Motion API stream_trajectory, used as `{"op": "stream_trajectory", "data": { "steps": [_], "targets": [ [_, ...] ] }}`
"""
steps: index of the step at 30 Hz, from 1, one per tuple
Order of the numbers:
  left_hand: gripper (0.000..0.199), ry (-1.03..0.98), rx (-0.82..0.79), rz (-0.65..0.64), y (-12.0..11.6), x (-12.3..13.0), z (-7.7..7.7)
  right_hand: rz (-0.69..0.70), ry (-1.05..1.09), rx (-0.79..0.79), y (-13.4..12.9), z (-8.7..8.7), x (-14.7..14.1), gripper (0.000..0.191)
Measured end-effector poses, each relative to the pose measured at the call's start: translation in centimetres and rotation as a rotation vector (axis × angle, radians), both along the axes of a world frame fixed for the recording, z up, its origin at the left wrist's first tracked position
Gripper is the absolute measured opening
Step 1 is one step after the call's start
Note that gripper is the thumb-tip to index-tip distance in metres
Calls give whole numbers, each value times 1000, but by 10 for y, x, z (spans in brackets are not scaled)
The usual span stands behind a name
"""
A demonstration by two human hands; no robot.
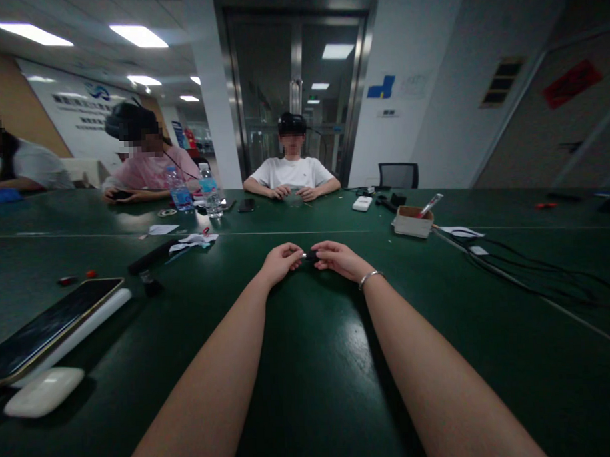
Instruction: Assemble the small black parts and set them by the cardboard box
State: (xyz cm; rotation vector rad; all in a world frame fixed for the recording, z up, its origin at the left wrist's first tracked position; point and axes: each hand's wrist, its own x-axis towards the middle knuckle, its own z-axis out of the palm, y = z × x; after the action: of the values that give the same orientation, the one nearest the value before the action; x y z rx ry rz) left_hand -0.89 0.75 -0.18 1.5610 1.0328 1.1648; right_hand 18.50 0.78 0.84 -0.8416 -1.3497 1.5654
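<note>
Both my hands meet over the middle of the dark green table (309,335). Between them is a small black object (310,255) with a short silvery end pointing left. My right hand (337,259) pinches its black part, and a metal bangle circles that wrist. The fingers of my left hand (282,264) are closed at the silvery end. Whether anything more is inside the left fingers is hidden.
At left lie a phone (53,324), a white rounded case (44,392) and a black cylinder (158,255). Bottles (211,195) stand farther back. Right are a small box (413,223) and black cables (531,267). A person (293,169) sits opposite, others at left.
</note>
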Motion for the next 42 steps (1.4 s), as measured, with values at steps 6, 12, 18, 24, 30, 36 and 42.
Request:
{"op": "stream_trajectory", "data": {
  "steps": [6, 12, 18, 24, 30, 36, 42],
  "targets": [
    [23, -2, -26, -18, 2, 0, -2, 4, 10, 2, -2, 1, 0, 18],
    [24, 17, -25, 1, 0, 0, -2, 7, 11, 3, -2, 1, 0, 18],
    [25, 82, 29, 25, -1, -2, 0, 7, 11, -7, -1, 1, 0, 18],
    [30, 40, 59, 16, -3, -2, 1, 4, 17, -11, -1, 1, 0, 17],
    [24, 5, -8, -4, -2, -1, 2, -5, 16, -10, -3, 2, -1, 18],
    [24, -1, -14, -10, -3, 0, 3, -9, 13, -11, -3, 2, -1, 19],
    [26, 52, 45, 20, -1, -2, 0, -9, 16, -8, -1, 0, 0, 17]
  ]
}}
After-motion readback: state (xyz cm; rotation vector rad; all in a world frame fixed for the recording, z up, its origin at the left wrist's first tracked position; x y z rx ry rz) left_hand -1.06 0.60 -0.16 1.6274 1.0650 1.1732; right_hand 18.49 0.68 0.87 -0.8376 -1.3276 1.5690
